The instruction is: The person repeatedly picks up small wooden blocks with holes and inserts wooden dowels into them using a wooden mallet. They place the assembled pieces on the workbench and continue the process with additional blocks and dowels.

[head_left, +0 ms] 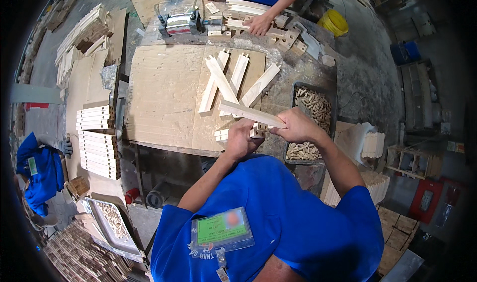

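Observation:
My right hand point(298, 126) is closed round the near end of a pale wooden bar point(253, 114), which slants up to the left over the table edge. Just left of it, my left hand point(241, 140) is closed on short wooden pieces with drilled holes point(258, 130); part of them is hidden under its fingers. Beyond my hands several wooden bars point(218, 78) lie loosely crossed on a cardboard sheet point(164, 98), some with dowels standing out of their far ends. Beside my right hand, a dark tray point(335, 105) holds many small wooden dowels point(313, 103).
Across the table a co-worker's hand point(259, 24) rests on wooden pieces by a clamp-like machine with a cylinder point(181, 24). Drilled bars are stacked point(98, 153) at the left. A yellow bucket point(333, 22) stands at the far right. Another person in blue point(39, 172) is at the far left.

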The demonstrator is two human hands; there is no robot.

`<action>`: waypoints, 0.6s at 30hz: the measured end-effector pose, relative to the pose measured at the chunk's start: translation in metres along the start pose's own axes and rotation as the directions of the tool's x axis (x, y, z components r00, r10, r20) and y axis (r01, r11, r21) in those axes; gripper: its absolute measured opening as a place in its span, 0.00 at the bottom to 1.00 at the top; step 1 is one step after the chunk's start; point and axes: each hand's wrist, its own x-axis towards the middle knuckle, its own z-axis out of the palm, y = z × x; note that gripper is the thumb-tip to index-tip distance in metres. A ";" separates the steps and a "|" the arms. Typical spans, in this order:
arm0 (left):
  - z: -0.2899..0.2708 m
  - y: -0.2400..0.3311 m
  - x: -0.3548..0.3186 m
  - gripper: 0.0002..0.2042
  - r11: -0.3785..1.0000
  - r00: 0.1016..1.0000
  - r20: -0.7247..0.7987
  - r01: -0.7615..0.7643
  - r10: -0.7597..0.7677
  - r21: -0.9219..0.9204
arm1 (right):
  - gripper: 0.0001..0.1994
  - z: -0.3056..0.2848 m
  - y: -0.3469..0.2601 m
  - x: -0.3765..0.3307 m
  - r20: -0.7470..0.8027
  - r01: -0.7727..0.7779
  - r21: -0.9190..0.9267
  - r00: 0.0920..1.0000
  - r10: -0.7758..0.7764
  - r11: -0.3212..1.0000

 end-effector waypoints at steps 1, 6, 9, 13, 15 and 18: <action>0.000 0.002 0.000 0.19 1.000 1.000 -0.006 -0.008 0.008 -0.011 | 0.13 -0.002 -0.001 0.000 0.021 -0.003 -0.002 1.000 0.003 1.000; 0.009 -0.001 -0.005 0.18 1.000 0.998 -0.056 -0.010 0.011 0.026 | 0.13 -0.003 -0.001 0.008 0.100 0.089 -0.107 0.992 -0.078 0.990; 0.007 -0.003 -0.007 0.18 1.000 1.000 -0.027 -0.014 0.014 -0.001 | 0.13 -0.008 -0.004 0.016 0.164 0.079 -0.169 0.985 -0.051 0.982; 0.008 -0.008 -0.012 0.18 0.998 0.999 -0.039 -0.020 0.022 0.054 | 0.12 -0.010 -0.014 0.020 0.202 0.068 -0.187 0.979 -0.029 0.980; 0.009 -0.007 -0.011 0.18 0.959 0.968 0.048 0.252 -0.248 -0.126 | 0.11 -0.008 -0.018 0.022 0.205 0.134 -0.249 0.975 -0.083 0.959; 0.007 -0.001 -0.008 0.18 0.736 0.822 0.253 0.569 -0.510 -0.366 | 0.11 -0.004 -0.021 0.022 0.200 0.152 -0.291 0.975 -0.095 0.944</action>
